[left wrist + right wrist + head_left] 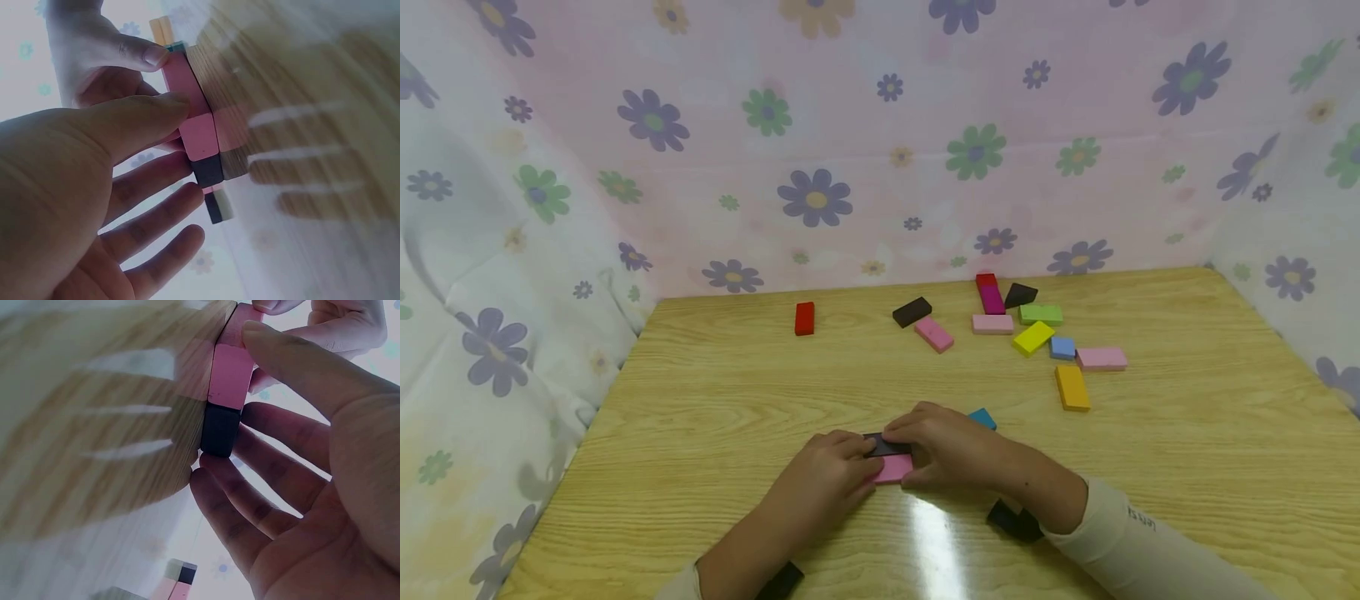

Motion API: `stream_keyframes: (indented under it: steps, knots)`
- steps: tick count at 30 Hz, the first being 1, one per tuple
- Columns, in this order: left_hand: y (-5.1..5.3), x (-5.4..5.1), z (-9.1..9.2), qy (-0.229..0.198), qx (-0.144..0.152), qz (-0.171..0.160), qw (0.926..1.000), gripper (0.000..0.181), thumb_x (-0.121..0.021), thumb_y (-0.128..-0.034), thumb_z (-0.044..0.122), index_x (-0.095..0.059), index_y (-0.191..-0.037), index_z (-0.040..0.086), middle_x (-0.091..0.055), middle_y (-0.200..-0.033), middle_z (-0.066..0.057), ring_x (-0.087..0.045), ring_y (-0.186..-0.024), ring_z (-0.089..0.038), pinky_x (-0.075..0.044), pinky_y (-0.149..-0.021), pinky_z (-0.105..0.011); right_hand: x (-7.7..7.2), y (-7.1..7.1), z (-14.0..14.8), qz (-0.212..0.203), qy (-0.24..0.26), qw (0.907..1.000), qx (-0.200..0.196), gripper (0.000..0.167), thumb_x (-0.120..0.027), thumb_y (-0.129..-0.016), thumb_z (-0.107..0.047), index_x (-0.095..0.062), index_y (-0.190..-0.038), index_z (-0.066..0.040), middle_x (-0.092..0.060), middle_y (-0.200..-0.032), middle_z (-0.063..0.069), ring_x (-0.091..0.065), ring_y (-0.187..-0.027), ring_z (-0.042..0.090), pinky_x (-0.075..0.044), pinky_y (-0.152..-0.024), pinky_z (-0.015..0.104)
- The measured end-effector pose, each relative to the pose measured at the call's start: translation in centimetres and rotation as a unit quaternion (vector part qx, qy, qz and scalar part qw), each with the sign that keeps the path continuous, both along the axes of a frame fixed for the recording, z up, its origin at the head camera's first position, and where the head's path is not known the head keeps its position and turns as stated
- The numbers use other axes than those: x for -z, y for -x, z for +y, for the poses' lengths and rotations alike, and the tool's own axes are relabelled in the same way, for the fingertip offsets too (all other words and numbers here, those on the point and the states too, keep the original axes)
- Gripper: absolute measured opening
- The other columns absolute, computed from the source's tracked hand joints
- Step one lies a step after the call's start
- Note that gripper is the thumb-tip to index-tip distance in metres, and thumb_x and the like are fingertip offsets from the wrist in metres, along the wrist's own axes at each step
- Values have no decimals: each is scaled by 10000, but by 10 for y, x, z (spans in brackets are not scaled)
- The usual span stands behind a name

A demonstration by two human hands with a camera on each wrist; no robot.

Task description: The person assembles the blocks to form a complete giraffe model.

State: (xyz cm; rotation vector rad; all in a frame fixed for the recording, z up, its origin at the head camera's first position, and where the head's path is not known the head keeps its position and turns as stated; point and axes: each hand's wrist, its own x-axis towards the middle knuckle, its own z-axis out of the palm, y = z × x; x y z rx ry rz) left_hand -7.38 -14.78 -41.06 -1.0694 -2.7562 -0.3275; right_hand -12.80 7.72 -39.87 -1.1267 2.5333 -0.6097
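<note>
A black block and a pink block lie side by side on the table, long sides together. At their left end my left hand holds the pair, its thumb against the pink block and fingertips by the black block in the left wrist view. My right hand grips the right end, thumb on the pink block and fingers around the far side of the black block. Partly hidden behind the right hand is a blue block.
A red block lies at the back left. Behind the hands are a black block and a pink one. Several coloured blocks cluster at the back right, with an orange block nearest. Flowered cloth borders the wooden table.
</note>
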Motion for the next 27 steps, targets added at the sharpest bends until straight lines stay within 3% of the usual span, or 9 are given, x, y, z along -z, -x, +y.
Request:
stream_keyframes:
  steps: [4,8,16,21,27]
  knots:
    - [0,2,1,35,88,293,9995,196,-782,-871,273,-795,-1042,178,-751,-1133,-19,-669,-1085,-177,-575,-920,-367,-3,1,3,-41,-10,9999,98,539,-763,-891,-336,-633,-1355,-96,-597,-1409,40,-533,-1310,227,-483,-1086,429]
    - [1,3,4,41,86,411,9991,189,-792,-861,260,-799,-1030,174,-755,-1122,-16,-680,-1080,-181,-561,-950,-364,-9,10,12,328,100,9979,554,456,-687,-952,-328,-641,-1341,-94,-611,-1382,89,-542,-1314,292,-473,-1088,490]
    - [-1,1,5,143,40,453,9989,158,-776,-877,246,-794,-1017,175,-757,-1123,-17,-697,-1083,-179,-565,-939,-356,-20,56,32,1169,101,9809,1549,377,-700,-947,-209,-673,-1272,-20,-660,-1276,169,-611,-1212,347,-543,-995,486]
    - [-3,-1,5,223,86,521,9984,148,-773,-879,245,-786,-1012,181,-753,-1125,-19,-700,-1079,-178,-579,-899,-360,-21,80,39,1358,-2,9774,1623,364,-703,-937,-158,-677,-1260,7,-682,-1230,194,-646,-1137,355,-575,-937,468]
    - [-3,-2,5,280,115,590,9978,143,-761,-889,246,-780,-1016,183,-753,-1126,-13,-696,-1087,-165,-582,-875,-352,-18,98,36,1225,-188,9786,1643,338,-648,-971,-140,-665,-1271,16,-679,-1220,207,-636,-1127,362,-574,-932,468]
